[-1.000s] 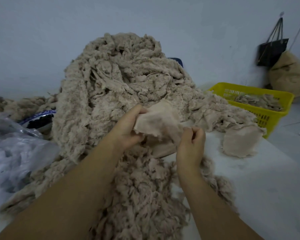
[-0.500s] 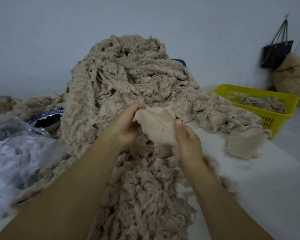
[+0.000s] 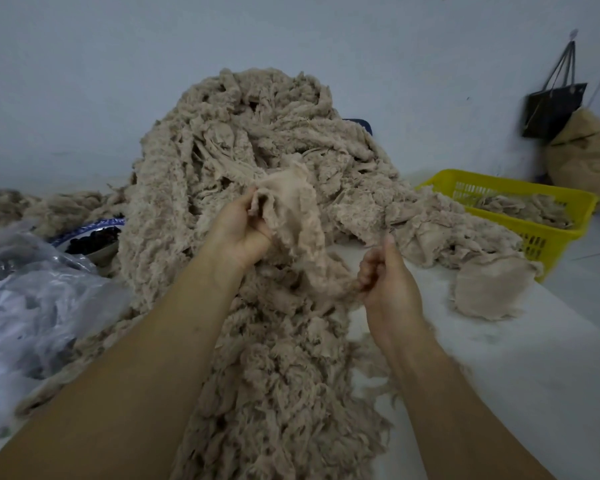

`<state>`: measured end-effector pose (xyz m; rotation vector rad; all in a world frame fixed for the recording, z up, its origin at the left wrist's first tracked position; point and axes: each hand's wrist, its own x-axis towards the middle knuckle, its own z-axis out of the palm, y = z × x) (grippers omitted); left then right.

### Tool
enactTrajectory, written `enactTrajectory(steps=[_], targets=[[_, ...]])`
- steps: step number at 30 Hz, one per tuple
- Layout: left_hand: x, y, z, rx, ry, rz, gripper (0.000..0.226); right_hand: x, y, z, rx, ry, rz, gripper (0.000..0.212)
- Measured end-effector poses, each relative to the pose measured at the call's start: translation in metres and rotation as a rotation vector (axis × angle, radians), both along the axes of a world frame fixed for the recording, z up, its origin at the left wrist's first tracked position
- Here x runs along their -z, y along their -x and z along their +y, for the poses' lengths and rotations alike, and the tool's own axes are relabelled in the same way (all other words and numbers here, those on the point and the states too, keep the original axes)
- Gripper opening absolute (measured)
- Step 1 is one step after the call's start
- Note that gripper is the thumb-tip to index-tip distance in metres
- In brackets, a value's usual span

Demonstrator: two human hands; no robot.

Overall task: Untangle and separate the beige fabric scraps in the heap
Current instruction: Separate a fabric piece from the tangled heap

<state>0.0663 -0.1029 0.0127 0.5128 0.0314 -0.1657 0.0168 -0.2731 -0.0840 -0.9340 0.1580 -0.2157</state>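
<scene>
The big beige heap (image 3: 257, 150) covers the white table (image 3: 499, 375) in front of me. One scrap (image 3: 291, 209) is raised before it, stretched longer than a moment ago. My left hand (image 3: 239, 233) grips its top. My right hand (image 3: 388, 282) has drawn away down-right, pinching its twisted tail, so the scrap seems nearly free.

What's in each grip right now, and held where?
One beige scrap, stretched between both. Left grip holds its upper edge; right grip pinches its twisted lower end.
</scene>
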Motion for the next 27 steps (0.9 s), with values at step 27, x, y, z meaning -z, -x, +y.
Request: enactTrajectory(steps=[27], targets=[[0.034,0.026,-0.023,0.358,-1.407,-0.563,0.024,-0.006,0.006,0.011,-0.226,-0.065,-0.019,0.044]])
